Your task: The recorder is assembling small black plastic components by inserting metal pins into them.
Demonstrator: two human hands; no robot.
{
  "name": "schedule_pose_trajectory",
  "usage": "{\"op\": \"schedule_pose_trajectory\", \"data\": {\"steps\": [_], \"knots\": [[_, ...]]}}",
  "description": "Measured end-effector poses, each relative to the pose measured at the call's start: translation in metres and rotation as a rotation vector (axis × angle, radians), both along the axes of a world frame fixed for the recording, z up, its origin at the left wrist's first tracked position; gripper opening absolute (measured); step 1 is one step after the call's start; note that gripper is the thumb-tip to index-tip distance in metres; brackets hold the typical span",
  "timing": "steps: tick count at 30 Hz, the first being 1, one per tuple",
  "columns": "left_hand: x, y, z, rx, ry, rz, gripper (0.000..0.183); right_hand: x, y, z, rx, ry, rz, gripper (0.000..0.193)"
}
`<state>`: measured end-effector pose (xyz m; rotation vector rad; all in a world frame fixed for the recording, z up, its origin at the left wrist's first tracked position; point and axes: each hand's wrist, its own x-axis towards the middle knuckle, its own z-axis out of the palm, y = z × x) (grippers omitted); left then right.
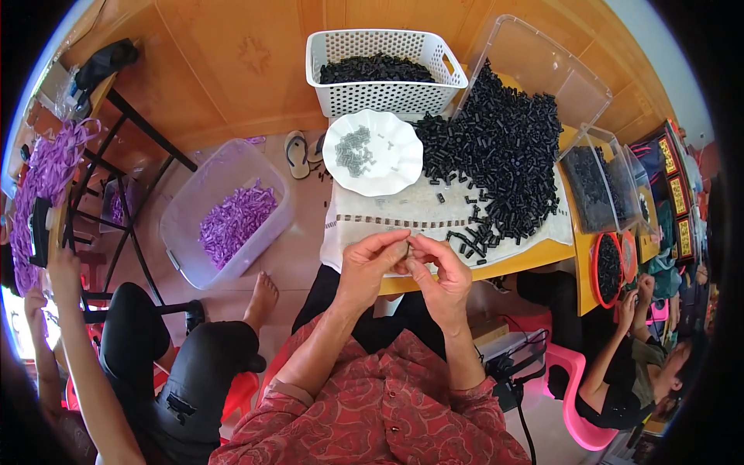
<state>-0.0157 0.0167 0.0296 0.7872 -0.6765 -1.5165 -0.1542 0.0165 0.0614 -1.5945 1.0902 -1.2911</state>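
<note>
My left hand (375,260) and my right hand (439,277) meet in front of my chest, over the near edge of the table. Thumbs and forefingers of both are pinched together at the tips. Whatever sits between them is too small and too covered to name. Just beyond them lies a white cloth (372,213) with a dark patterned stripe. On it, a scalloped white plate (403,167) holds small clear pieces (354,151). To the right spreads a big heap of short black tube-like parts (508,147), a few of them loose near my right hand.
A white perforated basket (387,99) of black parts stands behind the plate. Clear bins (542,62) stand at the right. On the floor at left, a clear tub (174,209) holds purple ribbon-like strips (236,221). Other people sit at left and right, near a pink stool (577,418).
</note>
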Motion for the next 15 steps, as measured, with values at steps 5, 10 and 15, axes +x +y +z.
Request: {"op": "schedule_pose_trajectory", "data": {"steps": [5,10,15], "knots": [[0.019,-0.048,0.022,0.122,-0.046,0.139,0.018,-0.013,0.008,-0.009,0.056,-0.039,-0.038,0.027],[0.037,-0.147,0.058,-0.03,-0.112,0.231,0.017,-0.026,0.021,-0.024,0.148,0.034,-0.013,0.019],[0.077,-0.232,0.092,-0.186,-0.153,0.271,0.025,-0.012,0.029,-0.021,0.162,0.052,0.013,0.014]]}}
